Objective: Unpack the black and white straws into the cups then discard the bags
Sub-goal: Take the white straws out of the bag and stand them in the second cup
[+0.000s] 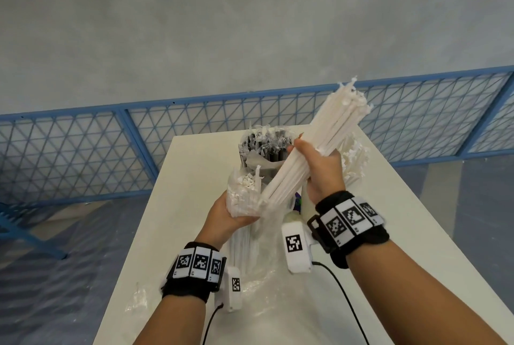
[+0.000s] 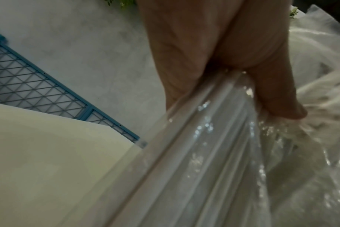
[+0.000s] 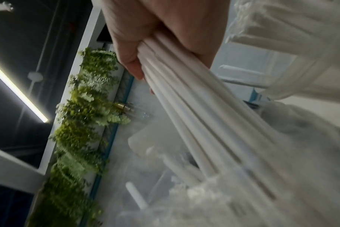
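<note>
Two hands work above a white table (image 1: 194, 233). The right hand (image 1: 319, 169) is clenched around a bundle of white straws (image 1: 311, 141), which slants up and away to the right, its upper tips fanned out in front of a blue mesh fence (image 1: 83, 147). The bundle's lower end reaches down into the mouth of a clear bag (image 1: 261, 236). The left hand (image 1: 225, 214) grips that bag from below and the left, fingers wrapped around the plastic and the white straws left inside (image 1: 242, 194); in the left wrist view the thumb (image 2: 278, 95) presses on the crinkled film. The bag hangs down to the tabletop between the two wrists.

Behind the hands, toward the far end of the table, a cup (image 1: 262, 147) holds black straws, partly hidden by the bundle. To the right of it more white straws (image 1: 354, 161) stand upright; their cup is hidden behind the right hand. Both wrists wear black bands with printed markers. A scrap of clear plastic (image 1: 136, 300) lies at the table's left edge.
</note>
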Demonstrator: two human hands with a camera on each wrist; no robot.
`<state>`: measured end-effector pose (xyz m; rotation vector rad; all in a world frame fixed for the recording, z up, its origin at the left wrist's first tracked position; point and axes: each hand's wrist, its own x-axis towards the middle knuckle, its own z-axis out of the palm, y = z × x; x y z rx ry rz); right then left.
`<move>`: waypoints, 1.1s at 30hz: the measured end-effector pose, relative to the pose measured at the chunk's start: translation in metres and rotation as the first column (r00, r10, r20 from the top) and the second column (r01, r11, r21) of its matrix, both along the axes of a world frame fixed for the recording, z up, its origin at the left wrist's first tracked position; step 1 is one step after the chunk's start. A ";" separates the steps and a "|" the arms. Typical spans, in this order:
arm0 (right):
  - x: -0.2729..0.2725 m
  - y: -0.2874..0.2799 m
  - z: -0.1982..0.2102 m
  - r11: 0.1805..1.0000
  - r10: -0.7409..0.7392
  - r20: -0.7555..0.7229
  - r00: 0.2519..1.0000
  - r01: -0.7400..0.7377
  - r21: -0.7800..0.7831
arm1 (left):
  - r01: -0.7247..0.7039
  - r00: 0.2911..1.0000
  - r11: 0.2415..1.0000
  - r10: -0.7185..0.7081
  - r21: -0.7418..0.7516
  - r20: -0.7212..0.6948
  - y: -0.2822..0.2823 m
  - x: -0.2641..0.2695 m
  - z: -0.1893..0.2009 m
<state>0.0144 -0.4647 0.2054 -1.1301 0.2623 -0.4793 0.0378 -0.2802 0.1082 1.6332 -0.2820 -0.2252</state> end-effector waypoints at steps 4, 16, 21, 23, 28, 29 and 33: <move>0.001 -0.012 0.005 0.981 -0.054 0.031 0.998 0.047 0.187 | 0.012 1.000 1.000 -0.012 0.019 0.004 -0.002 0.000 0.001; -0.001 -0.050 0.012 0.878 -0.265 -0.070 0.962 0.271 0.395 | -0.050 0.999 0.999 0.050 -0.007 0.000 0.002 0.008 -0.007; -0.006 -0.066 0.026 0.877 -0.332 -0.060 0.941 0.331 0.349 | -0.052 0.999 0.998 0.052 -0.024 -0.006 0.003 0.009 -0.008; -0.007 -0.075 0.037 0.885 -0.374 -0.026 0.927 0.365 0.289 | -0.060 0.998 0.998 0.059 -0.026 -0.013 0.004 0.010 -0.009; -0.006 -0.091 0.060 0.855 -0.488 0.078 0.869 0.459 0.240 | -0.061 0.998 0.998 0.060 -0.022 -0.030 0.004 0.011 -0.010; -0.006 -0.093 0.065 0.850 -0.503 0.099 0.859 0.470 0.238 | -0.060 0.998 0.998 0.059 -0.024 -0.035 0.004 0.011 -0.010; -0.001 -0.093 0.071 0.848 -0.530 0.202 0.824 0.512 0.137 | -0.052 0.998 0.998 0.051 -0.019 -0.045 0.005 0.011 -0.009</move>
